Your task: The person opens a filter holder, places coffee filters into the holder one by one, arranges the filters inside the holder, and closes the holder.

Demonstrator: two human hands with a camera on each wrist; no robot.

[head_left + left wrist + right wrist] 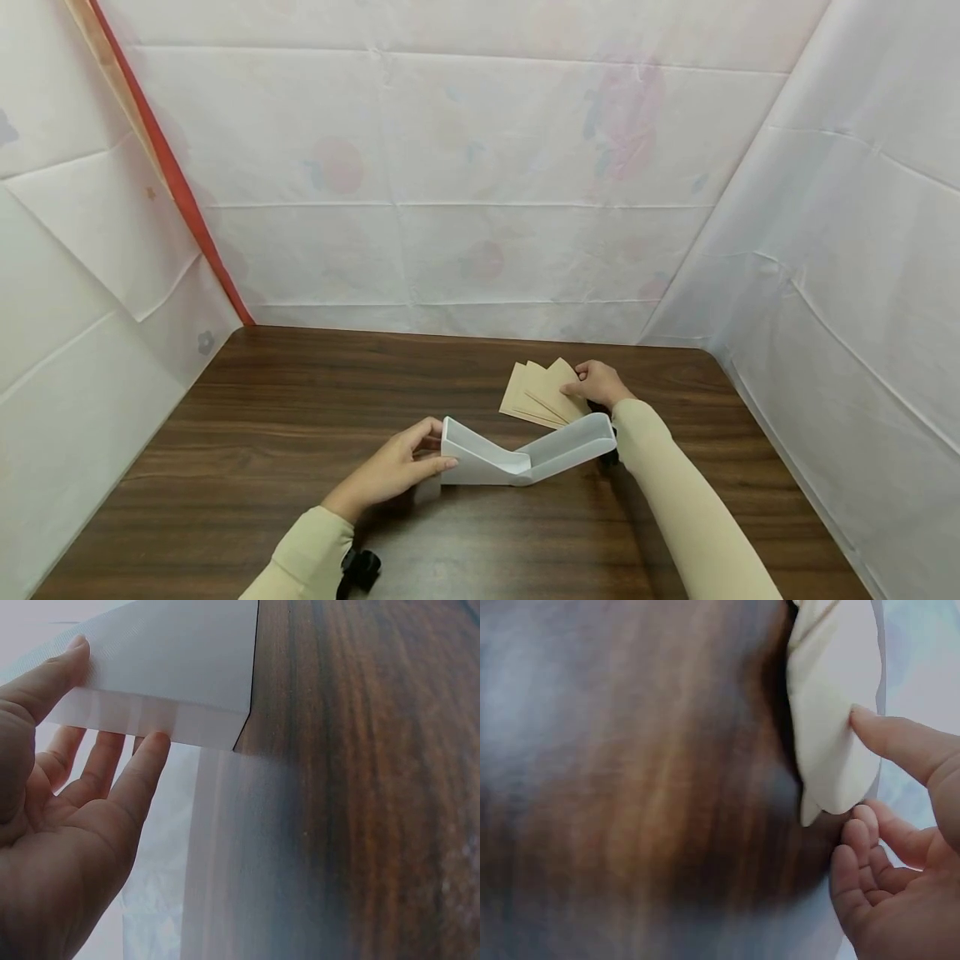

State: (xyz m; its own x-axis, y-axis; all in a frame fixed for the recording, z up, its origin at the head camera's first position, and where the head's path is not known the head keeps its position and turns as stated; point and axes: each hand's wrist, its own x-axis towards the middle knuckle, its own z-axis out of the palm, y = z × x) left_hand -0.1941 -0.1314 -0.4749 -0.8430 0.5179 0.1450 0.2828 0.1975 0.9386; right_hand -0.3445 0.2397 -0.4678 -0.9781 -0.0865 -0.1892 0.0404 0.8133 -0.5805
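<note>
My left hand (392,468) grips the left end of a white hinged case (480,468), which stands on the table with its two trough-like halves spread into a wide V. In the left wrist view the thumb lies on the broad white face (172,656), and the other fingers are against its narrow end. Behind the case, my right hand (597,384) pinches the right side of some tan paper pieces (543,392), fanned out over one another. The right wrist view shows the thumb on top of the tan paper (832,712), with the fingers curled near its edge.
A dark wood-grain table (300,392) carries everything. White patterned cloth (450,150) hangs behind it and along both sides, with a red strip (183,192) at the back left corner. The case's right half lies close to the right forearm's sleeve (675,475).
</note>
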